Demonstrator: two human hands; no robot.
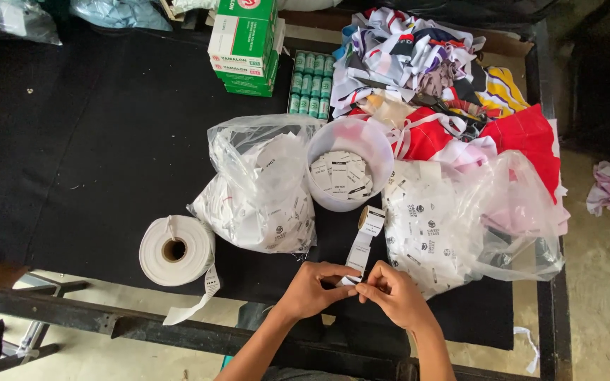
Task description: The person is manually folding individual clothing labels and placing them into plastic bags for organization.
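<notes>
Both hands meet at the near edge of the black-covered table [93, 155]. My left hand [312, 289] and my right hand [393, 293] pinch the free end of a white printed label strip [359, 254]. The strip runs up to a small label roll [372, 220] standing just below a white tub [351, 141] filled with cut labels. A large white roll of label tape [176, 250] lies to the left, its loose tail hanging over the table edge.
Two clear plastic bags of labels flank the tub, one on the left [262, 190] and one on the right [460, 219]. Behind are green-and-white boxes [245, 46], green thread spools [312, 85] and a heap of coloured cloth [446, 77].
</notes>
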